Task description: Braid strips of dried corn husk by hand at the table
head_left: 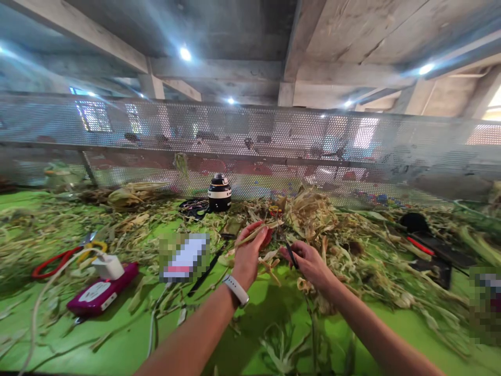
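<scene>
My left hand, with a white watch band on its wrist, is closed round a pale piece of corn husk near the middle of the green table. Just to its right, my right hand grips a slim dark tool whose upper end points away toward the husk. Its exact kind is not clear. Below and between the hands lie loose husk strips. A large heap of dry husks rises beyond my right hand.
On the left are a purple power strip with a white plug, a cable and red-handled scissors. A blurred phone lies left of my left hand. A black bottle stands before a perforated metal screen. Husk scraps cover much of the table.
</scene>
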`<state>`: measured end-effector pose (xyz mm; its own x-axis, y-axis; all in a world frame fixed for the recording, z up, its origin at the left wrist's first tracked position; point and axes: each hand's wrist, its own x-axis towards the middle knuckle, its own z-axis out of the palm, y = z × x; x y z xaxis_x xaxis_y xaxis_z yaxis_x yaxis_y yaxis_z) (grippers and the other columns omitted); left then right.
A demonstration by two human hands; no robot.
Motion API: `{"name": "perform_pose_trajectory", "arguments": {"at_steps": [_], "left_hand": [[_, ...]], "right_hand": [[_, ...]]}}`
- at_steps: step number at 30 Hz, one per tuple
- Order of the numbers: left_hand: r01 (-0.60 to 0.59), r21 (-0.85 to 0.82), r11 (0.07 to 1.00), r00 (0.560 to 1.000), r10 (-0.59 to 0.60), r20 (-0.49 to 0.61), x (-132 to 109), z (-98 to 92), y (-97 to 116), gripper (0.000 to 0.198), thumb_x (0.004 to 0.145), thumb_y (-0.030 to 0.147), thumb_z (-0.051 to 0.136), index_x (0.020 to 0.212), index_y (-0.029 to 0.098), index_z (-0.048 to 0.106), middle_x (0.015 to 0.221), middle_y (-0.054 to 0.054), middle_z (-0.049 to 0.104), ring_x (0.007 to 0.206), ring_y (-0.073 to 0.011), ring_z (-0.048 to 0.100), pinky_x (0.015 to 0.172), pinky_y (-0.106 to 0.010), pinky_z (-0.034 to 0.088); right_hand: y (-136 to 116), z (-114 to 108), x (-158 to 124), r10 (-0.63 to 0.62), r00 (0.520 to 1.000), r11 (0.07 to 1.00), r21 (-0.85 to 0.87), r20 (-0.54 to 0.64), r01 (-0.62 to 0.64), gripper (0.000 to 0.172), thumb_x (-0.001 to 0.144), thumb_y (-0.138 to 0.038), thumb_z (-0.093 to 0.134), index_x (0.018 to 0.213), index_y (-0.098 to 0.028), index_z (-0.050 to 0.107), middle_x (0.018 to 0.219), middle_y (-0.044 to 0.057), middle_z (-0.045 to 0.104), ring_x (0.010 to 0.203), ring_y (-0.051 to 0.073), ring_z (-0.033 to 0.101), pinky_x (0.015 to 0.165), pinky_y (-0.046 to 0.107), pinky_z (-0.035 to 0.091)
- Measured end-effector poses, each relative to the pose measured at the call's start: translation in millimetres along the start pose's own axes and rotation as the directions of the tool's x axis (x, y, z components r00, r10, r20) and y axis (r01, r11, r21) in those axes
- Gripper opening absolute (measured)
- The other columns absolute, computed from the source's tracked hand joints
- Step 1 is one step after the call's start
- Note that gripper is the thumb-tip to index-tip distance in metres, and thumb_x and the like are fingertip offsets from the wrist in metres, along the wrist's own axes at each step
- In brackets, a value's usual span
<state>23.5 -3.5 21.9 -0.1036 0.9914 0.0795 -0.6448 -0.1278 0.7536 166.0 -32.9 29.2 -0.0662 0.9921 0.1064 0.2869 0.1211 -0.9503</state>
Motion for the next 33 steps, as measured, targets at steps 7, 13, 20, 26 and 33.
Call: {"name": "perform_pose_trajectory", "arguments": {"at_steps": [7, 13, 20, 26, 33], "left_hand": [[0.126, -0.101, 0.987, 0.991, -0.130, -0.037, 5, -2.2, -3, 0.027, 0.058, 0.025, 0.079, 0.079, 0.017, 0.064, 0.078, -0.002, 0.072, 0.077, -0.0140, 0.068, 0.070, -0.022, 0.052], [0.153, -0.063, 0.986, 0.988, -0.153, 0.000, 8, -7.8, 1, 0.028, 0.056, 0.021, 0.080, 0.080, 0.016, 0.066, 0.075, -0.002, 0.072, 0.072, -0.0130, 0.067, 0.059, -0.019, 0.050], [0.190, 0.123, 0.974, 0.978, -0.199, 0.059, 6, -9.1, 0, 0.035, 0.047, 0.028, 0.084, 0.074, 0.015, 0.067, 0.062, 0.000, 0.069, 0.058, -0.0111, 0.064, 0.042, -0.015, 0.036], [0.223, 0.237, 0.946, 0.960, -0.255, 0.117, 3, -9.4, -3, 0.027, 0.055, 0.036, 0.080, 0.065, 0.013, 0.070, 0.058, -0.003, 0.066, 0.050, -0.0083, 0.057, 0.044, -0.016, 0.038], [0.260, 0.346, 0.901, 0.914, -0.346, 0.214, 0, -8.7, -2, 0.029, 0.055, 0.038, 0.079, 0.058, 0.012, 0.068, 0.052, -0.003, 0.063, 0.043, -0.0066, 0.052, 0.043, -0.017, 0.039]], "right_hand": [[12, 3, 4, -0.029, 0.999, 0.999, -0.020, -0.041, 0.029, 0.039, 0.063, -0.052, 0.066, 0.059, -0.018, 0.046, 0.049, -0.006, 0.042, 0.046, 0.007, 0.035, 0.043, 0.020, 0.025], [12, -21, 15, -0.020, 0.994, 0.991, -0.132, -0.112, 0.005, 0.043, 0.060, -0.059, 0.063, 0.060, -0.019, 0.048, 0.050, -0.003, 0.050, 0.045, 0.009, 0.039, 0.043, 0.022, 0.027], [20, -66, 22, 0.026, 0.987, 0.544, -0.826, -0.158, -0.146, 0.032, 0.063, -0.051, 0.063, 0.068, -0.020, 0.058, 0.068, 0.003, 0.062, 0.064, 0.019, 0.056, 0.051, 0.025, 0.030], [26, -65, 21, 0.027, 0.985, 0.410, -0.896, -0.173, -0.169, 0.032, 0.066, -0.052, 0.060, 0.070, -0.020, 0.061, 0.086, 0.009, 0.064, 0.077, 0.023, 0.059, 0.055, 0.026, 0.033], [33, -87, 30, 0.155, 0.987, 0.699, -0.711, 0.041, -0.080, 0.019, 0.062, -0.034, 0.067, 0.053, -0.018, 0.061, 0.049, -0.001, 0.056, 0.051, 0.014, 0.051, 0.049, 0.023, 0.031]]}}
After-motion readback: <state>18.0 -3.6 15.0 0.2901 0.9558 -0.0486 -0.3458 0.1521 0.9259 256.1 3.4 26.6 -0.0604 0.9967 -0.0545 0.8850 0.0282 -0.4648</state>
